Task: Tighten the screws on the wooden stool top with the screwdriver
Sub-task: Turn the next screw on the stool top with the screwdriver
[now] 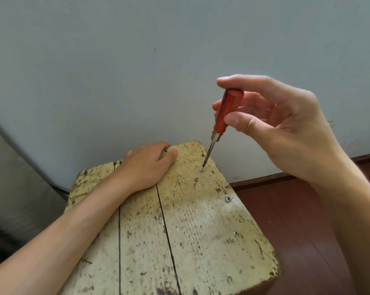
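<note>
Three screws [228, 199] sit along the right side of the stool top [201, 241]; the screwdriver [226, 112] stands nearly upright, tip on the farthest one. Right hand [290, 133] pinches its red handle; left hand [147, 165] grips the top's far edge, fingers curled over.

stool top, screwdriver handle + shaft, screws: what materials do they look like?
stool top: wood planks, grain and cracks showing, under worn, chipped pale yellow paint.
screwdriver handle: likely plastic, glossy translucent red with a dark stripe.
shaft: metal, dull grey, possibly steel.
screws: metal, bright silvery heads, probably plated.
</note>
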Tool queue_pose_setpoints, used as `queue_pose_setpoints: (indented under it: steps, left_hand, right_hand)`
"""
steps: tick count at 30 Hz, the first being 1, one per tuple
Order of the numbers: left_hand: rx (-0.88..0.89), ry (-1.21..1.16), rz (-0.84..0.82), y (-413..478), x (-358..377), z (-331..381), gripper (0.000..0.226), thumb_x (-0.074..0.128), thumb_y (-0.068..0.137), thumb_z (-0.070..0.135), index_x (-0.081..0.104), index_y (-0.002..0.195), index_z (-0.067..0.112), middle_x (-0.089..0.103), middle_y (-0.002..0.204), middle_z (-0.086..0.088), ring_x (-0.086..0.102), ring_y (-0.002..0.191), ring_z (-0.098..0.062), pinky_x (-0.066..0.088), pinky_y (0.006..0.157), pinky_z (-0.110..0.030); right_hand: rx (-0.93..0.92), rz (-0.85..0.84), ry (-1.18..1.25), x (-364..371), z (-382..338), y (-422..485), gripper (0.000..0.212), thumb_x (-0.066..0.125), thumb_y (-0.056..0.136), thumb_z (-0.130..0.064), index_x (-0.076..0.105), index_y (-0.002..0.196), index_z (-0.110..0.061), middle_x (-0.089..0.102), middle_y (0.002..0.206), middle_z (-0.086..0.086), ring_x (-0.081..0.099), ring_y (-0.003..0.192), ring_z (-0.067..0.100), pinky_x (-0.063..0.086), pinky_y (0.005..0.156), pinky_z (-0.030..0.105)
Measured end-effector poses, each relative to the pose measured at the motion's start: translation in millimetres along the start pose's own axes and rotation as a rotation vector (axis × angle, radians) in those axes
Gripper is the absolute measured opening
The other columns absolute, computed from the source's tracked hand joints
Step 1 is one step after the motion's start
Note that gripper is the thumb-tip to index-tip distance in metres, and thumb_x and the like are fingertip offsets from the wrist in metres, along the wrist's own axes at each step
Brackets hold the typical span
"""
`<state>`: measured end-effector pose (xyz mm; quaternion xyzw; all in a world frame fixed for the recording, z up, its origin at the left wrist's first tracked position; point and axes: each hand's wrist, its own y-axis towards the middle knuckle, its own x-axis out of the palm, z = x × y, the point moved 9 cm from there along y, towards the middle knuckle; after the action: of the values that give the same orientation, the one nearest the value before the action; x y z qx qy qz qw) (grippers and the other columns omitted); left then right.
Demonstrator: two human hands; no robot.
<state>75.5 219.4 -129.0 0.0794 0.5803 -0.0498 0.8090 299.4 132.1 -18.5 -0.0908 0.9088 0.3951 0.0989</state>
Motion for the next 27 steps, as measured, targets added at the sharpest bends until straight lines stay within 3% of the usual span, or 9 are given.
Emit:
queue_pose_setpoints:
  steps: [3,7,9,15,19,22,27]
  left_hand:
    - [0.000,0.001,0.000,-0.2,-0.1,-0.8,0.048,0.029,0.103,0.059,0.056,0.131,0.031,0.062,0.126,0.010,0.055,0.120,-0.018,0.037,0.108,-0.050]
    - [0.005,-0.002,-0.002,0.6,0.2,-1.7,0.047,0.028,0.103,0.060,0.057,0.127,0.032,0.063,0.122,0.012,0.056,0.116,-0.016,0.037,0.105,-0.049]
    - [0.008,0.000,0.000,0.5,0.4,-1.9,0.046,0.028,0.103,0.060,0.058,0.125,0.033,0.063,0.119,0.012,0.056,0.114,-0.016,0.038,0.104,-0.048]
    - [0.003,0.008,-0.001,0.5,0.8,-1.7,0.047,0.028,0.103,0.059,0.057,0.128,0.033,0.063,0.123,0.011,0.056,0.118,-0.018,0.036,0.105,-0.047]
    - [0.004,0.001,-0.001,0.2,0.8,-1.1,0.047,0.028,0.103,0.060,0.057,0.128,0.033,0.063,0.123,0.011,0.056,0.117,-0.018,0.036,0.105,-0.047]
    - [0.007,0.001,0.004,0.3,0.2,-0.8,0.045,0.029,0.103,0.059,0.058,0.124,0.032,0.064,0.119,0.012,0.057,0.115,-0.018,0.038,0.105,-0.048]
    - [0.005,0.001,0.004,-0.4,0.0,-0.5,0.045,0.029,0.103,0.058,0.058,0.125,0.032,0.064,0.119,0.011,0.057,0.114,-0.018,0.039,0.105,-0.049]
  right_hand:
    - [-0.013,0.085,-0.055,-1.0,-1.0,-0.5,0.040,0.081,0.093,-0.006,0.067,0.129,-0.018,0.078,0.099,0.006,0.081,0.094,0.019,0.064,0.088,0.046]
    - [-0.011,0.141,-0.099,-1.1,-1.6,-2.0,0.040,0.084,0.092,-0.013,0.068,0.128,-0.023,0.075,0.090,-0.008,0.079,0.086,0.012,0.063,0.084,0.036]
    - [-0.013,0.134,-0.105,-0.1,-2.4,-2.4,0.042,0.083,0.093,-0.013,0.070,0.130,-0.025,0.077,0.095,-0.009,0.079,0.089,0.013,0.063,0.084,0.035]
    - [0.000,-0.036,-0.116,0.4,-1.4,-1.9,0.049,0.070,0.102,-0.002,0.062,0.144,-0.027,0.074,0.129,-0.003,0.075,0.117,0.017,0.060,0.096,0.057]
    - [0.017,-0.063,-0.072,-0.6,-2.7,-2.0,0.046,0.067,0.103,0.001,0.063,0.143,-0.021,0.075,0.130,-0.001,0.076,0.115,0.015,0.061,0.101,0.044]
    - [0.025,-0.031,-0.068,-1.6,-2.2,-1.6,0.043,0.069,0.102,-0.001,0.067,0.138,-0.022,0.078,0.121,-0.003,0.078,0.109,0.015,0.061,0.092,0.030]
    - [0.019,0.070,-0.104,-7.2,-2.3,-1.0,0.039,0.079,0.096,-0.007,0.071,0.129,-0.027,0.080,0.111,-0.001,0.079,0.101,0.017,0.064,0.089,0.039]
